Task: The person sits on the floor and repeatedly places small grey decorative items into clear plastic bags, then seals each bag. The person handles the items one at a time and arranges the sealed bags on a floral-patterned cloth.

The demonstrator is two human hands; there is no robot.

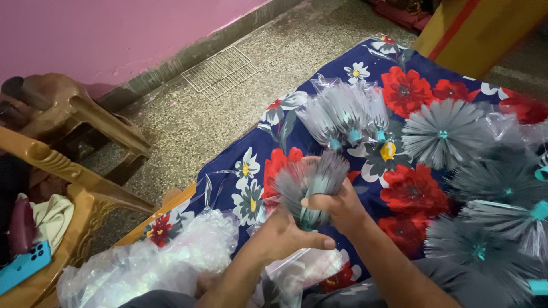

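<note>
A grey bristle brush head (311, 181) with a teal core sits gathered between both my hands over the flowered cloth. My right hand (341, 206) is wrapped around its lower bristles, squeezing them together. My left hand (282, 234) grips it from below, near a clear plastic bag (291, 272) that lies under my wrists. Beyond them, bagged grey brush heads (342, 117) lie on the cloth (251, 171). Unbagged round brush heads (445, 134) are spread out on the right.
A heap of clear plastic bags (165, 259) lies at my lower left. Wooden chairs (74, 171) stand on the left, one holding a blue phone (23, 265). A wire rack (220, 69) rests on the speckled floor by the pink wall. A yellow box (479, 28) stands at the top right.
</note>
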